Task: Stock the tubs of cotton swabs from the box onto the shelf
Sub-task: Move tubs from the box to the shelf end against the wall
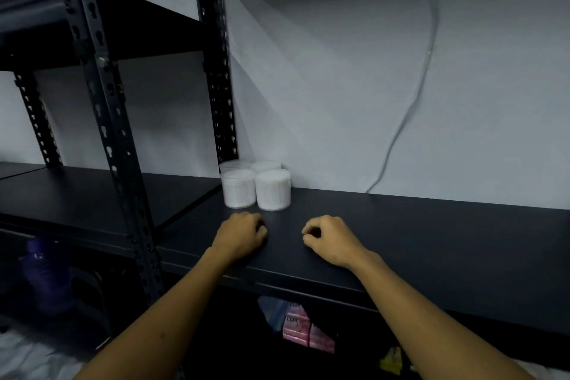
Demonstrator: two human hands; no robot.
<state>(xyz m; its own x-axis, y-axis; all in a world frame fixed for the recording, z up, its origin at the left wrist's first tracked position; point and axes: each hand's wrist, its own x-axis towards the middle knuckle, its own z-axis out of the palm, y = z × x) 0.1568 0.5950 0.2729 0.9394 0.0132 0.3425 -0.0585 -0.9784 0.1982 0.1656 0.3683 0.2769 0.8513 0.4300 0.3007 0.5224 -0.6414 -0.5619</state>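
Observation:
Several clear tubs of white cotton swabs (256, 187) stand upright in a tight cluster at the back left of the black shelf (431, 234), against the wall beside a metal upright. My left hand (240, 237) hovers just in front of the tubs, fingers loosely curled, holding nothing. My right hand (330, 239) is over the shelf a little to the right, fingers also loosely curled and empty. Neither hand touches a tub. The box is out of view.
A black slotted upright (123, 163) stands left of my left arm. A neighbouring shelf (77, 197) lies to the left. Pink packets (300, 330) and a purple bottle (46, 278) sit on the level below. A cable (410, 108) hangs down the wall.

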